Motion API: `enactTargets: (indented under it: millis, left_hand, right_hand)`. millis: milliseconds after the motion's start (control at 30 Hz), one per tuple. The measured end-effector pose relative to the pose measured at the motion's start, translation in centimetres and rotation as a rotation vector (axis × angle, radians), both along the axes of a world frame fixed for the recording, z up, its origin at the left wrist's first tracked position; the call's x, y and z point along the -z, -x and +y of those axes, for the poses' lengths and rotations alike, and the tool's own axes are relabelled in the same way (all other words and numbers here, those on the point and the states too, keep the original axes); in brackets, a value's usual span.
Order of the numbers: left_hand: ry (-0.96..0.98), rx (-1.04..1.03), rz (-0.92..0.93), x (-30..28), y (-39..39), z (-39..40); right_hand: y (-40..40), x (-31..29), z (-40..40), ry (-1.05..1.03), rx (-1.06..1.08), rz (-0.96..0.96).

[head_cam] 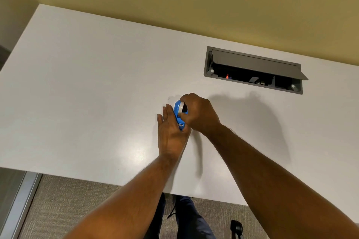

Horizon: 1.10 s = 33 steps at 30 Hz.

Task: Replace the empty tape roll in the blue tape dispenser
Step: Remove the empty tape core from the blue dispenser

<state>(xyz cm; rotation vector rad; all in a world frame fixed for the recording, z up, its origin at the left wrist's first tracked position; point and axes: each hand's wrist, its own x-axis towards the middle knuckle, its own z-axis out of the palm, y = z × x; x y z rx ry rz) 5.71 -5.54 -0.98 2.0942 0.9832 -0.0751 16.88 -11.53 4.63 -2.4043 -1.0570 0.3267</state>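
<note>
The blue tape dispenser [177, 112] stands on the white table [87, 93] near its middle, its metal cutter end toward me. My left hand [170, 134] lies against its left side with fingers stretched flat, steadying it. My right hand [198, 113] comes from the right and curls over the top, its fingers pinching a whitish tape roll [181, 107] with a dark core that sits in the dispenser. Most of the roll is hidden under my right fingers.
A grey cable box [252, 71] is sunk into the table at the back right, its lid tilted up. A yellow wall rises behind the table. Below the near table edge are carpet, my legs and a dark chair base [237, 228].
</note>
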Motion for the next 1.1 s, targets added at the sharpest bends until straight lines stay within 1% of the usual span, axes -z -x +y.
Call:
enactTargets:
  millis: [133, 400, 600, 867, 1000, 1100]
  left_hand:
    - [-0.019, -0.009, 0.009, 0.1, 0.0, 0.0]
    - [-0.018, -0.015, -0.009, 0.1, 0.1, 0.0]
    - [-0.039, 0.039, -0.091, -0.6, 0.5, -0.1]
    - [0.001, 0.121, -0.118, -0.6, 0.6, 0.6]
    - [0.038, 0.154, -0.207, -1.6, 1.3, 1.1]
    - [0.06, 0.093, -0.287, -3.6, 1.3, 1.3]
  right_hand:
    - [-0.8, -0.8, 0.0, -0.056, 0.042, 0.027]
    - [-0.5, -0.5, -0.6, -0.016, 0.053, 0.061]
    - [0.0, -0.4, -0.9, -0.014, 0.039, 0.083]
    - [0.3, -0.5, -1.0, 0.004, 0.079, 0.1]
    - [0.5, -0.3, -0.9, -0.02, 0.09, 0.115]
    - [0.7, -0.5, -0.9, -0.047, 0.104, 0.143]
